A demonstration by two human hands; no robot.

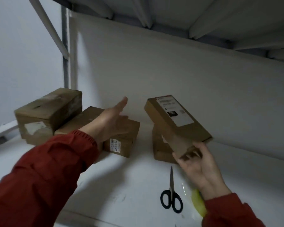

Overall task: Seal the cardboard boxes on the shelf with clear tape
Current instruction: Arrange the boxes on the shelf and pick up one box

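White metal shelf point(121, 185), pale back panel, another shelf deck overhead. Centre-left of the frame is a pile of brown boxes: a tape-wrapped box point(47, 112) sitting on a lower box point(87, 118), with a sticker box point(121, 145) just beside them.

Centre-right, a flat labelled box point(175, 118) is tilted up, leaning on a small box point(161, 149) under it. The right hand point(198, 164) has its fingers curled round the flat box's near end. The left hand point(111, 118) is flat and spread above the pile, holding nothing.

Scissors point(171, 194) lie lower centre. There's a yellow-green thing point(198, 203) by the right wrist, maybe the tape, can't tell.

My worry: one-end grip on a tilted box, so it could slide off. And the reaching left sleeve could nudge the stacked box over.
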